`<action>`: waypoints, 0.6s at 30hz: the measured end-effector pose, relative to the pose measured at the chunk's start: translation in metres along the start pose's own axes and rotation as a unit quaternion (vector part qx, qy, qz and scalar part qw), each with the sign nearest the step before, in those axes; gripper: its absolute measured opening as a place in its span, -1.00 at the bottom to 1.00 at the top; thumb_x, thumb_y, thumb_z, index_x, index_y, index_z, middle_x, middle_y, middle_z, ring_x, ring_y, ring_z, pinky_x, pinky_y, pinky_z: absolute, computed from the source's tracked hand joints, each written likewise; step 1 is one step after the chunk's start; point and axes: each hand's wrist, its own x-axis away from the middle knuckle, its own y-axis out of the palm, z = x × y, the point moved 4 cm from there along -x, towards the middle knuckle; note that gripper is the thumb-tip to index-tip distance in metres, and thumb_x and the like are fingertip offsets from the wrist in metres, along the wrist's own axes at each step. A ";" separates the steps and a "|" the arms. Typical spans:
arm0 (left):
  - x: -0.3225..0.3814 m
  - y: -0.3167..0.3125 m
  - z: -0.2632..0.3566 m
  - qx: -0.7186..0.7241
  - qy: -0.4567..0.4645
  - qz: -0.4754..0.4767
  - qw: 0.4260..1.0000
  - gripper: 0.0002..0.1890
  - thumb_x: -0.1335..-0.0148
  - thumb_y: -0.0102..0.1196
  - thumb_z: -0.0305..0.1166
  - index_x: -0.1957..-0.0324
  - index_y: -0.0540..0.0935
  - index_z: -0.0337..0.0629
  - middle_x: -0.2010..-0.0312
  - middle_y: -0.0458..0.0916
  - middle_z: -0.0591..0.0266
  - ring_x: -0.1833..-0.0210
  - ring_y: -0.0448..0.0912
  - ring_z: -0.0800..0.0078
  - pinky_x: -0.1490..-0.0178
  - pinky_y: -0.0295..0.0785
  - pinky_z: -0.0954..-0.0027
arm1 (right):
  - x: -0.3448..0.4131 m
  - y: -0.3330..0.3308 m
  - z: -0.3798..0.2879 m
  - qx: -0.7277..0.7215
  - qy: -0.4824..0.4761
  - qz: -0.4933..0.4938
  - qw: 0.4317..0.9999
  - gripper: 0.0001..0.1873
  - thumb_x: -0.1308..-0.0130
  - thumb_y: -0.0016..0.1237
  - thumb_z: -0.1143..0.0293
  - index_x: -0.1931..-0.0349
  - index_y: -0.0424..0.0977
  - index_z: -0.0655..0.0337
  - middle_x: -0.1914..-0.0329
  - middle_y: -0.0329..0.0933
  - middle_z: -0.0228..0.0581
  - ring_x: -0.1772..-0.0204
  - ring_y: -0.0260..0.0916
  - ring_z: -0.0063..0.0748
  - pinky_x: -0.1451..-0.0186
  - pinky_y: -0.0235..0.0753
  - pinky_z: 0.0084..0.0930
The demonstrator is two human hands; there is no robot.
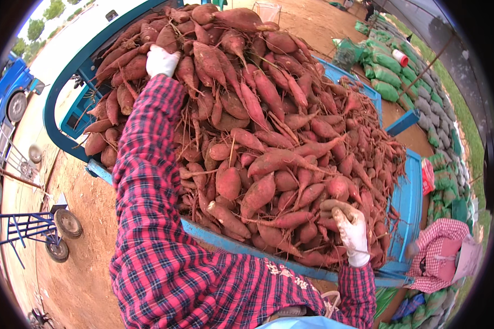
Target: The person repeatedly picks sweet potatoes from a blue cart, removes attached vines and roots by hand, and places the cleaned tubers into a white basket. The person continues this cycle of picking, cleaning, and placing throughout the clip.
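Note:
A large heap of red-skinned sweet potatoes [267,164], soil-stained and with thin roots, fills a blue metal truck bed [230,238]. My left hand [162,61], in a white glove, reaches to the upper left of the heap and rests against the sweet potatoes there; its fingertips are partly hidden, so a grip cannot be made out. Over the lower right of the heap is my right hand [348,230], in a white glove with soiled fingers. Its fingers are bent close above the roots, and whether they hold one is unclear.
A person in a checked shirt [436,255] stands at the truck bed's right end. Filled green mesh sacks [385,74] lie in rows at the right. On the left are a blue hand truck [29,230] on dirt ground and a blue truck [12,94]. A curved blue rail [51,103] edges the bed.

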 end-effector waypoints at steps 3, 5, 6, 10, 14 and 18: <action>0.032 -0.046 0.002 0.171 0.041 0.000 0.984 -0.20 0.04 0.43 -0.02 -0.10 0.45 -0.44 0.00 0.63 -0.24 -0.07 0.63 -0.05 -0.16 0.52 0.21 | -0.011 0.013 -0.016 0.031 -0.024 -0.032 0.999 -0.70 -0.48 -0.04 0.36 -0.04 0.55 0.42 0.07 0.64 -0.19 0.06 0.59 -0.46 -0.04 0.53 -0.53; 0.077 -0.087 0.011 0.267 0.082 -0.002 0.960 -0.18 0.00 0.44 -0.13 -0.22 0.40 -0.42 -0.06 0.61 -0.20 -0.11 0.63 0.08 -0.18 0.51 0.24 | -0.026 0.028 -0.028 0.008 -0.044 -0.083 0.996 -0.68 -0.48 -0.02 0.33 -0.04 0.55 0.41 0.14 0.65 -0.26 0.10 0.56 -0.51 -0.01 0.51 -0.56; 0.103 -0.105 0.014 0.311 0.086 -0.044 0.945 -0.16 -0.01 0.44 -0.16 -0.27 0.37 -0.40 -0.09 0.60 -0.14 -0.11 0.62 0.15 -0.19 0.50 0.23 | -0.038 0.038 -0.033 -0.007 -0.053 -0.117 0.992 -0.68 -0.48 -0.02 0.32 -0.04 0.56 0.40 0.14 0.65 -0.28 0.09 0.56 -0.51 -0.02 0.51 -0.56; 0.245 -0.153 0.011 0.523 -0.050 -0.206 0.826 -0.04 0.02 0.47 -0.08 -0.36 0.32 -0.33 -0.18 0.55 0.05 -0.19 0.54 0.28 -0.27 0.44 0.24 | -0.087 0.061 -0.061 0.129 -0.122 -0.223 0.959 -0.64 -0.45 0.02 0.31 -0.13 0.52 0.35 0.06 0.64 -0.24 0.02 0.55 -0.48 -0.09 0.53 -0.52; 0.362 -0.157 -0.004 0.692 -0.177 -0.285 0.640 0.09 0.05 0.50 0.11 -0.39 0.25 -0.31 -0.27 0.45 0.05 -0.27 0.49 0.18 -0.36 0.40 0.17 | -0.182 0.083 -0.125 0.357 -0.335 -0.098 0.866 -0.35 -0.29 0.14 0.09 -0.28 0.38 0.32 -0.18 0.54 0.11 -0.17 0.54 -0.04 -0.27 0.49 -0.25; 0.425 -0.140 -0.040 0.763 -0.291 -0.265 0.513 0.07 -0.06 0.40 0.17 -0.44 0.17 -0.22 -0.32 0.38 0.11 -0.33 0.41 0.22 -0.35 0.41 0.14 | -0.317 0.116 -0.212 0.435 -0.401 0.024 0.806 -0.05 -0.15 0.19 -0.11 -0.45 0.17 0.23 -0.41 0.31 0.21 -0.40 0.33 0.12 -0.46 0.31 -0.21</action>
